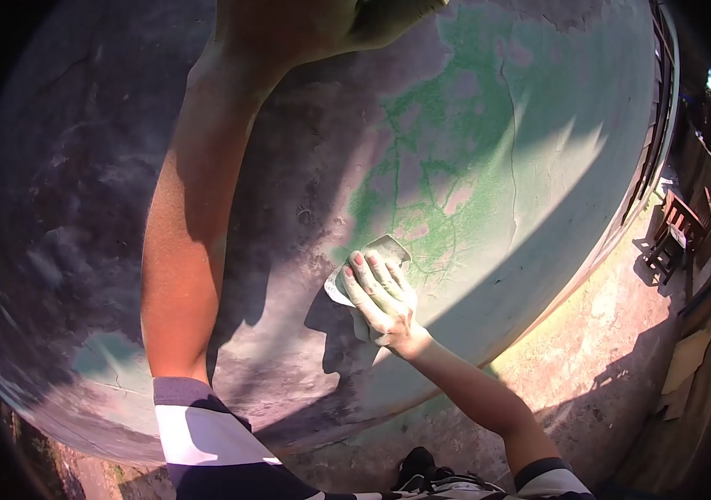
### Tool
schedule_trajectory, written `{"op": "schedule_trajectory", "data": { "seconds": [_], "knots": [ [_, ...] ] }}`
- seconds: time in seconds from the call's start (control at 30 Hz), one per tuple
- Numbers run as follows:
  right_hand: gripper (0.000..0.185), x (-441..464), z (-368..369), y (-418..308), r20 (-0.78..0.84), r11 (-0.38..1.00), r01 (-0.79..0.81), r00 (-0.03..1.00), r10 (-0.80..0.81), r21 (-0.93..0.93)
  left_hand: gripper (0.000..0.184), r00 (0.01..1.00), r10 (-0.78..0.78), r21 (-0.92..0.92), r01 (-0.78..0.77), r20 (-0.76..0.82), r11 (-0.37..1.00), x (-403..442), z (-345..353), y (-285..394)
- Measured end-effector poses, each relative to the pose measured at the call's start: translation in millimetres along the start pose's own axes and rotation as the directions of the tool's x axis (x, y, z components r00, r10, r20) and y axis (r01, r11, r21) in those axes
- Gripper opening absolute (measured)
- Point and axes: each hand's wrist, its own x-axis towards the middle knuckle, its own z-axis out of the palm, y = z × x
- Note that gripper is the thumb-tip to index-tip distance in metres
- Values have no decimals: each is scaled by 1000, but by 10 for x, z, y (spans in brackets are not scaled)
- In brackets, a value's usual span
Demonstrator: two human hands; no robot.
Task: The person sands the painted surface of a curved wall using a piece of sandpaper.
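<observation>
My right hand (385, 296) lies with its fingers flat over a folded, pale sheet that looks like sandpaper (390, 247), pressing it to the wall. Pale dust coats the fingers. Under the sheet, the wall's green paint (430, 167) is patchy, with fine cracks and bare grey areas. My left hand (314, 29) reaches up to the top edge of the view, against or close to the wall. Its thumb is stretched out to the right, while the other fingers are cut off by the frame. Nothing shows in it.
The curved-looking wall (280, 150) fills most of the view, crossed by strong shadows. On the right, a sunlit concrete floor (605, 308) runs past a brown wooden chair (680, 218). Cardboard-like pieces (687, 362) lean at the far right. A dark shoe (414, 468) shows below.
</observation>
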Motion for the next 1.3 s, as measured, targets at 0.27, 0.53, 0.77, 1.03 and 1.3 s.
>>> {"op": "schedule_trajectory", "data": {
  "seconds": [0.27,0.53,0.77,1.03,1.3],
  "knots": [
    [60,1628,-307,425,-314,993,-106,942,115,47,22,988,-16,-76,4,-151,997,-4,90,16],
    [39,254,-181,225,42,992,124,991,-124,-11,22,990,14,-108,-30,-143,994,4,45,26],
    [51,1154,-277,323,-200,987,-162,967,158,-4,22,994,-2,-62,-5,-108,998,-1,44,-14],
    [54,996,-261,158,-71,996,-72,995,67,-62,28,988,-6,-127,-15,-157,992,7,99,-14],
    [49,-12,-6,-308,53,985,-168,984,169,-36,34,983,-9,-212,-31,-185,977,2,54,1]
  ]
}}
